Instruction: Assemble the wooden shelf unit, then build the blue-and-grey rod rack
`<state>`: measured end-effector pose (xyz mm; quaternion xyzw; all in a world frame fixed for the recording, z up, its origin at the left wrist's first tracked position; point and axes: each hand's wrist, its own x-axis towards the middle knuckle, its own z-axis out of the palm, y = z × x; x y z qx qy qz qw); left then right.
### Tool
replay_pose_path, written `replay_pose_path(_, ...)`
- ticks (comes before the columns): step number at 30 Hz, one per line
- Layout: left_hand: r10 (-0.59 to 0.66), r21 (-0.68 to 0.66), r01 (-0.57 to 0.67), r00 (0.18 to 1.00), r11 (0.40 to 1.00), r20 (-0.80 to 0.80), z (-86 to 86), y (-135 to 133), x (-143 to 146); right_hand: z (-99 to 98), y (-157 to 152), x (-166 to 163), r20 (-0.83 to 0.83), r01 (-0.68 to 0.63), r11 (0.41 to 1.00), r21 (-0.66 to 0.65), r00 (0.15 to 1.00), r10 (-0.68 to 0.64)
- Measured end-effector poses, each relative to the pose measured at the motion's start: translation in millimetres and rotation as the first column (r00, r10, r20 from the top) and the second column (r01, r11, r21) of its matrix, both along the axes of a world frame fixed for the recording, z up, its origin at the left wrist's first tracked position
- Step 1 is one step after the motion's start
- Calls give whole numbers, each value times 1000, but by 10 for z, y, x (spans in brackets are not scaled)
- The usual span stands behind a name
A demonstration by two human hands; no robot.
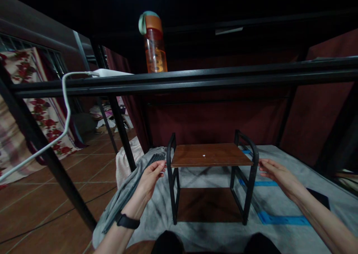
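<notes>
A small two-tier shelf stands upright on a grey blanket, with a brown wooden top board, a lower board and a black metal frame. At its left side is my left hand, thumb and finger pinched together beside the frame at top-board height. A tiny bit shows at those fingertips, too small to name. On the opposite side my right hand has its fingers drawn together close to the right frame post; what they hold, if anything, is hidden. A small white mark shows on the top board.
Above runs a black metal bar, with an orange bottle and a white device with a cable over it. Dark rods lie left on the grey blanket. Blue strips lie right. Black posts stand left.
</notes>
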<state>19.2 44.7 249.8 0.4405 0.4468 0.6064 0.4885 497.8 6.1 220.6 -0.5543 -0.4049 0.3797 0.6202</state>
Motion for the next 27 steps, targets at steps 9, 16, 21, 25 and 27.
replay_pose_path(9,-1,7,1,1000,1000,4,-53,86,19,131,-10,-194,110,-86,996,22,990,83)
replay_pose_path(16,-26,-14,26,1000,1000,-5,-25,89,16,216,-81,-249,119,-78,995,70,991,69)
replay_pose_path(21,-7,-24,8,1000,1000,12,-57,125,-2,190,-120,-247,130,-32,993,112,991,17)
replay_pose_path(25,-3,-34,3,1000,999,16,-73,159,-6,151,-136,-257,108,-13,991,136,994,-2)
replay_pose_path(27,7,-40,-6,1000,999,20,-66,160,2,138,-132,-265,79,-13,989,147,997,1)
